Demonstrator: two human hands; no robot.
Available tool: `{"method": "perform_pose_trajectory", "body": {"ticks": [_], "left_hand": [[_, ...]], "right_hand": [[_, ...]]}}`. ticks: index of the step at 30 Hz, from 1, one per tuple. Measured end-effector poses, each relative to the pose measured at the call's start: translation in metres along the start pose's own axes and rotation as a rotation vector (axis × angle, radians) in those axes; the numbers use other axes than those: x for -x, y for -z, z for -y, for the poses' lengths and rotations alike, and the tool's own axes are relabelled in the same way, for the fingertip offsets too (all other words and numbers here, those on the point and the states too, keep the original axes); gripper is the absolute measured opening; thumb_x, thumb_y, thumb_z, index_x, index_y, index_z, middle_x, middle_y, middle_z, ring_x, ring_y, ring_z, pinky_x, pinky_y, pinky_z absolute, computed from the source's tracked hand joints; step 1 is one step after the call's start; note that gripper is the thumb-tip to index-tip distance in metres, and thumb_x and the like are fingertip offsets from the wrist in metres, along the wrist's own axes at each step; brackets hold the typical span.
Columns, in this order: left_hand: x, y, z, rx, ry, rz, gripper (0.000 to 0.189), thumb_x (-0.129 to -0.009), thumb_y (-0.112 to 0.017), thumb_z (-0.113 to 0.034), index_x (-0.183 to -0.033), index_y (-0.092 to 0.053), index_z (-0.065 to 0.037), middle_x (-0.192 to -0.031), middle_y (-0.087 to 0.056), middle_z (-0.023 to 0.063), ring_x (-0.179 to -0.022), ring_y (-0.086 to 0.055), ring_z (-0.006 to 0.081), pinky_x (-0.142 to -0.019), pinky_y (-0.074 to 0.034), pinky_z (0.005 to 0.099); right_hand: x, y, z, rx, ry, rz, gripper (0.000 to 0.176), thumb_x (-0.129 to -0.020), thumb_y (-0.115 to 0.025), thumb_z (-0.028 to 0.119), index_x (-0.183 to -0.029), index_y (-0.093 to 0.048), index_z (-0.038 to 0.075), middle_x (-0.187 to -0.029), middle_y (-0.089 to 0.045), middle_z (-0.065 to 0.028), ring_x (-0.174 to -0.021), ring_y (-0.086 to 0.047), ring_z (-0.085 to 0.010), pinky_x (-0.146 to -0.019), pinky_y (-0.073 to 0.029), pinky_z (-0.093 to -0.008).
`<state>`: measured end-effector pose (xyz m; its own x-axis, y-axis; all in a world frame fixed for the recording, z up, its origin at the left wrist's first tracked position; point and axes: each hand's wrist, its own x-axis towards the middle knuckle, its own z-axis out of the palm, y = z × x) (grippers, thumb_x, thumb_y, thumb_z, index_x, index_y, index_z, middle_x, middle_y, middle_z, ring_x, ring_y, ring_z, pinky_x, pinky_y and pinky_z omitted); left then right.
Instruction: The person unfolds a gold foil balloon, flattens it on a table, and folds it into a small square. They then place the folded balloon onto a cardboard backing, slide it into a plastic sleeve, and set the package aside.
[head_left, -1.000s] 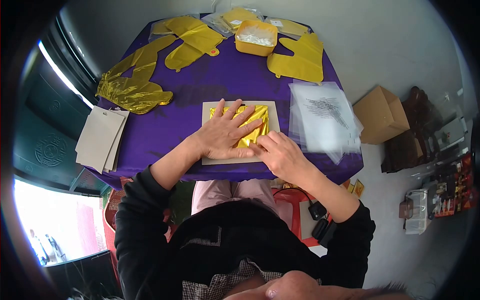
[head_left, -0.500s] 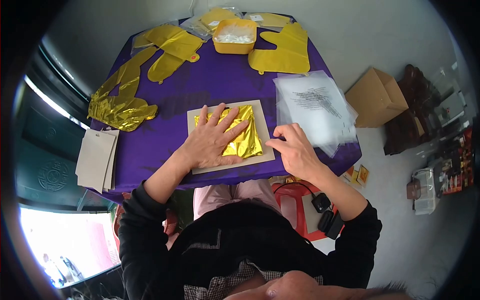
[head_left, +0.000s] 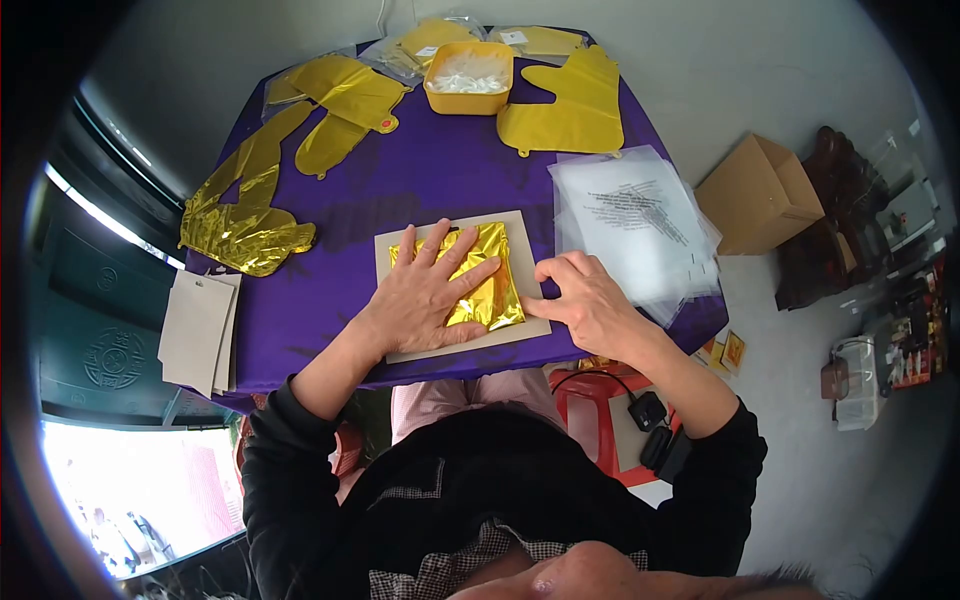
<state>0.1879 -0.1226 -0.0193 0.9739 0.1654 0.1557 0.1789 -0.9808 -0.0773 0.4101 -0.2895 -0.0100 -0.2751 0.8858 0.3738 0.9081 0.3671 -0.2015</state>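
A folded gold foil balloon (head_left: 487, 292) lies on a grey-brown cardboard sheet (head_left: 515, 237) near the table's front edge. My left hand (head_left: 425, 295) is spread flat on the foil's left part, fingers apart, covering much of it. Beside the foil's lower right corner is my right hand (head_left: 592, 308). Its thumb reaches over the cardboard to the foil's edge, while the other fingers are curled, with a gap between thumb and forefinger. I see nothing held in it. Right of the cardboard lie clear plastic bags (head_left: 635, 225) with dark print.
Flat gold foil balloons (head_left: 570, 105) lie across the back and left of the purple tablecloth (head_left: 430, 175). A yellow tub (head_left: 468, 102) with white contents stands at the back. Cardboard sheets (head_left: 195, 325) are stacked at the left edge. A cardboard box (head_left: 745, 200) is beyond the right edge.
My right hand has shifted slightly left and down, bringing its thumb from the cardboard's right side to the foil's lower right corner. My left hand stays flat on the foil.
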Motion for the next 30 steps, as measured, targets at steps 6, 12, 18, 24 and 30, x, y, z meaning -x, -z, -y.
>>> {"method": "perform_pose_trajectory", "body": {"ticks": [6, 12, 18, 24, 30], "left_hand": [[-0.001, 0.001, 0.0, 0.013, -0.001, -0.002, 0.081, -0.086, -0.043, -0.075, -0.151, -0.036, -0.028, -0.153, -0.034, 0.0165, -0.14, -0.029, 0.0458, -0.111, -0.019, 0.0665], [-0.001, 0.0, 0.001, 0.007, -0.007, 0.003, 0.082, -0.085, -0.045, -0.075, -0.151, -0.035, -0.028, -0.154, -0.033, 0.0154, -0.14, -0.029, 0.0452, -0.111, -0.019, 0.0662], [-0.002, 0.003, 0.0, 0.054, 0.008, 0.029, 0.084, -0.085, -0.045, -0.075, -0.152, -0.034, -0.027, -0.155, -0.03, 0.0165, -0.141, -0.025, 0.0455, -0.113, -0.016, 0.0661], [-0.001, 0.001, 0.001, 0.047, 0.006, 0.04, 0.084, -0.085, -0.043, -0.077, -0.152, -0.033, -0.028, -0.156, -0.029, 0.0162, -0.143, -0.022, 0.0456, -0.114, -0.012, 0.0658], [-0.002, 0.0, 0.003, 0.044, -0.015, 0.068, 0.084, -0.086, -0.043, -0.076, -0.152, -0.033, -0.027, -0.157, -0.026, 0.016, -0.143, -0.022, 0.0457, -0.114, -0.012, 0.0658]], "right_hand": [[-0.015, -0.001, 0.002, 0.003, -0.033, -0.085, 0.044, -0.076, -0.066, 0.006, -0.12, -0.064, 0.002, -0.128, -0.053, -0.0136, -0.119, -0.049, -0.0296, -0.098, -0.042, -0.0422], [-0.044, -0.022, -0.001, 0.091, 0.007, 0.078, 0.073, -0.089, -0.062, 0.04, -0.141, -0.039, -0.006, -0.151, -0.035, -0.024, -0.143, -0.03, -0.0359, -0.116, -0.023, -0.0482], [-0.04, -0.034, -0.008, 0.139, -0.072, 0.207, 0.085, -0.09, -0.056, 0.053, -0.142, -0.033, -0.011, -0.152, -0.031, -0.027, -0.146, -0.023, -0.0374, -0.12, -0.015, -0.049], [-0.048, -0.025, -0.003, 0.099, -0.1, 0.224, 0.083, -0.088, -0.06, 0.049, -0.139, -0.034, -0.011, -0.147, -0.034, -0.0283, -0.143, -0.026, -0.0391, -0.12, -0.015, -0.0493], [-0.041, -0.007, -0.001, -0.101, -0.075, -0.023, 0.066, -0.086, -0.065, 0.03, -0.134, -0.043, -0.009, -0.14, -0.044, -0.0278, -0.135, -0.038, -0.041, -0.115, -0.028, -0.0484]]}}
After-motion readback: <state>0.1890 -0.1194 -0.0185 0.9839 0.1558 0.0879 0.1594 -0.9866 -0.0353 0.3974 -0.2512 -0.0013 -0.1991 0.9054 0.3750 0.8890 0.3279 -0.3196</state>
